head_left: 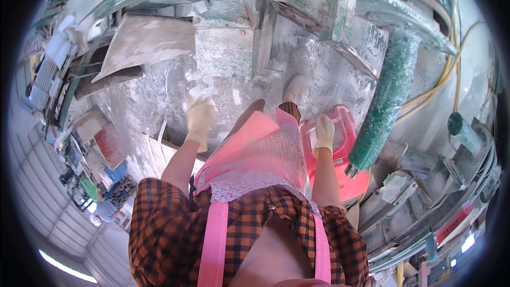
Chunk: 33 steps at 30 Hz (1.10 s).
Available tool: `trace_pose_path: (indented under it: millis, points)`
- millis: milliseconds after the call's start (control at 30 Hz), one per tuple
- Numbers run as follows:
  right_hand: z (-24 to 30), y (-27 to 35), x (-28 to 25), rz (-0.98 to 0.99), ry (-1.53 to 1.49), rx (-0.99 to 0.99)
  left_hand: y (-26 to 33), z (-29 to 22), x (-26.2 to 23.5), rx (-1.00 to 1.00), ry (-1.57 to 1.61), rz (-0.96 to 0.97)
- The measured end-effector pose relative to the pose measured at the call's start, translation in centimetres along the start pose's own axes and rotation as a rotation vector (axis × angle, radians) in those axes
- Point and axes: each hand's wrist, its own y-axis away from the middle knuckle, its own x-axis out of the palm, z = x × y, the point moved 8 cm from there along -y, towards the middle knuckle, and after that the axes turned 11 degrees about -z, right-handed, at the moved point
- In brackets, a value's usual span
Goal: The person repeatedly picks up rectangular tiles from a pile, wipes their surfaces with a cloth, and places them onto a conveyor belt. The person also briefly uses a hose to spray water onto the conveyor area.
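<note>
1. Right hand, in a pale glove, rests on the back of the red plastic stool, fingers curled over its upper edge in a light hold; the stool stands on the dusty white floor just beside the person's right leg, near the thick green roller.
2. Left hand, also gloved, hangs free in front of the body with loosely open fingers, holding nothing, above the floor and near a pale slab.
3. To move the stool well, I judge the right hand should close fully round the rim and lift straight up, keeping it clear of the roller and the yellow hoses.
4. Hard to make out: the pink apron hides the stool's left side and legs, so its footing is unseen. Whether the thumb wraps behind the rim cannot be told. Fisheye bending blurs the machinery at the rim.
</note>
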Motion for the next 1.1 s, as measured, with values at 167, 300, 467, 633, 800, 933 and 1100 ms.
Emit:
trace_pose_path:
  millis: [167,300,467,633,800,933,1100]
  points:
    - [4.1,0.1,1.9,0.172,0.281,-0.158,17.4,20.7,-0.6,-0.762,-0.137,0.144]
    - [8.8,0.5,2.8,0.103,0.545,-0.619,23.3,22.3,2.6,-0.785,0.187,-0.153]
    - [11.0,4.5,4.0,-0.011,0.898,-0.850,22.8,22.0,3.9,-0.724,0.506,-0.381]
    - [7.1,11.2,1.4,0.027,1.010,-1.026,24.3,25.4,6.0,-1.031,1.358,-0.382]
    - [-0.1,11.3,-2.6,0.072,1.087,-0.644,28.0,29.1,11.1,-1.136,1.364,-0.297]
    - [-0.9,10.1,-2.6,0.090,1.331,-0.687,30.9,29.7,13.1,-1.173,1.336,-0.336]
    - [5.6,8.8,1.7,0.062,1.234,-0.700,34.4,28.3,12.5,-1.294,1.414,-0.489]
